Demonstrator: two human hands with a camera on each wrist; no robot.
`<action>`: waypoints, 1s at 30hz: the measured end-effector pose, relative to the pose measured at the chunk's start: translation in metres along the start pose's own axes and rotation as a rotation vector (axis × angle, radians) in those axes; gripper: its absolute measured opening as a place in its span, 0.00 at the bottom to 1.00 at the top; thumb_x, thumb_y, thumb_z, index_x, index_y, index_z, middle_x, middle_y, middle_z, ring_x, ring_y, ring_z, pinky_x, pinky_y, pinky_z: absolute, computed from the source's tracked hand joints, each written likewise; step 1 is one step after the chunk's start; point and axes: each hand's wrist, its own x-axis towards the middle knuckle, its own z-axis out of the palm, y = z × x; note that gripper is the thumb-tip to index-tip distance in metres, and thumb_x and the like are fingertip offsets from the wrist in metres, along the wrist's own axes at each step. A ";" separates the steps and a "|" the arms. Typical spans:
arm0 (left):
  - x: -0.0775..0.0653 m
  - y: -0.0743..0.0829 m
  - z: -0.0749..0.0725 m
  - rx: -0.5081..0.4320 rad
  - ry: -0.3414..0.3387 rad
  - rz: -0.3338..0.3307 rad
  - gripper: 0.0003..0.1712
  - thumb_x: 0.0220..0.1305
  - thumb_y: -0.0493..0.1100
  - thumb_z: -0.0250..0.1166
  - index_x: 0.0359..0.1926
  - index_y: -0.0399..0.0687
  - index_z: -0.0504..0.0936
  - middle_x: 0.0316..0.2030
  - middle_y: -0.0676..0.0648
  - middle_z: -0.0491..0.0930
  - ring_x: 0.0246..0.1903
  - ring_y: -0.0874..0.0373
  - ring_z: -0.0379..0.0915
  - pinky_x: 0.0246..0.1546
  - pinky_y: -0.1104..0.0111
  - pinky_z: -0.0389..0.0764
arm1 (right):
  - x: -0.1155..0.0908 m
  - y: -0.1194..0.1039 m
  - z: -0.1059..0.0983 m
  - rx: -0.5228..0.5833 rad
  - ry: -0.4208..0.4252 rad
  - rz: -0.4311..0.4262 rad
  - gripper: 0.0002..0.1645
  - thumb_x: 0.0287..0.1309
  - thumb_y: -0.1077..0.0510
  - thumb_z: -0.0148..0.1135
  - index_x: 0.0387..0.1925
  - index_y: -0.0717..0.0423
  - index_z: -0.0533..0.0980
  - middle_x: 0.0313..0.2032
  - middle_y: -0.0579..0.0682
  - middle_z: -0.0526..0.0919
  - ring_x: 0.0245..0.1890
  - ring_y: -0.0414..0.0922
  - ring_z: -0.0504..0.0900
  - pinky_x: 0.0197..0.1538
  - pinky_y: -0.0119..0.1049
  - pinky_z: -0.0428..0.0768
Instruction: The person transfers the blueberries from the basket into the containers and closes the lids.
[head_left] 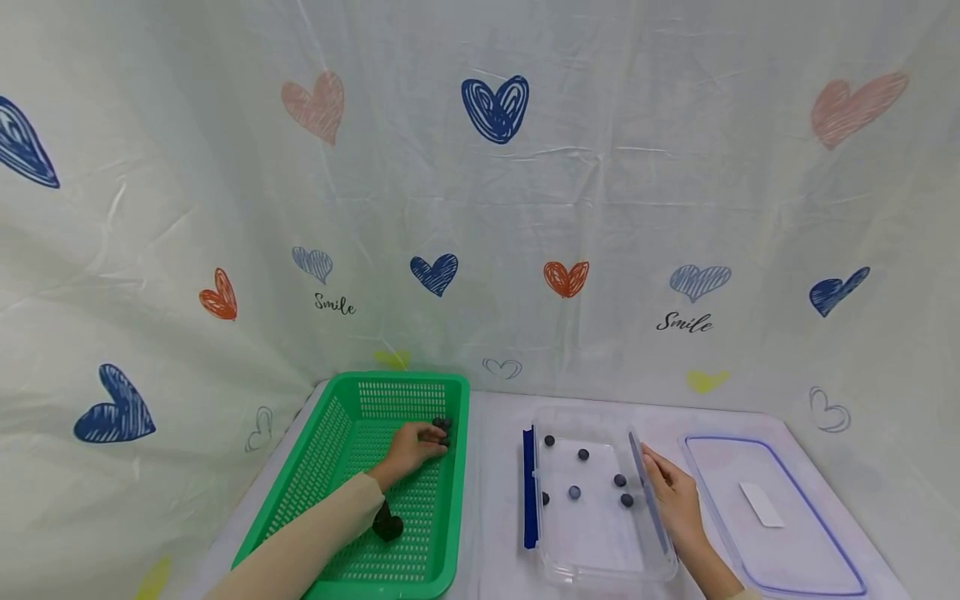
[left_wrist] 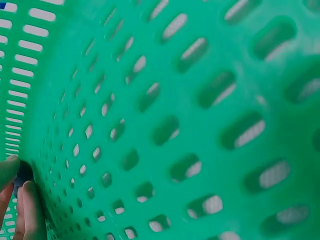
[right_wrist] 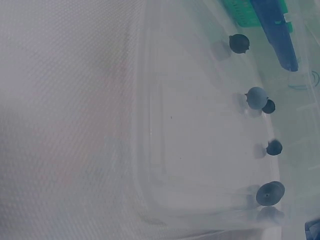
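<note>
Inside the green basket (head_left: 461, 500), my left hand (head_left: 412, 450) reaches to the right wall, where a few blueberries (head_left: 442, 423) lie. Its thumb and fingers pinch a dark blueberry (left_wrist: 24, 172) at the lower left of the left wrist view. My right hand (head_left: 675, 500) holds the right side of a clear plastic container (head_left: 592, 550) by its upright flap. Several blueberries (head_left: 583, 455) sit scattered on the container's floor; the right wrist view also shows a paler blueberry (right_wrist: 257, 98) among them. The right hand is out of sight in its own wrist view.
A clear lid (head_left: 795, 550) with a blue seal and a white label (head_left: 761, 504) lies right of the container. The container's blue latch flap (head_left: 530, 492) hangs on its left side, facing the basket. Behind the table hangs a heart-printed curtain (head_left: 480, 200).
</note>
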 end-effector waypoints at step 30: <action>-0.002 0.005 -0.011 0.029 -0.076 0.050 0.09 0.55 0.32 0.66 0.37 0.31 0.82 0.32 0.40 0.82 0.33 0.51 0.79 0.34 0.62 0.79 | 0.000 0.003 -0.001 -0.001 -0.014 -0.008 0.25 0.65 0.47 0.51 0.56 0.58 0.73 0.53 0.55 0.75 0.40 0.16 0.67 0.38 0.12 0.68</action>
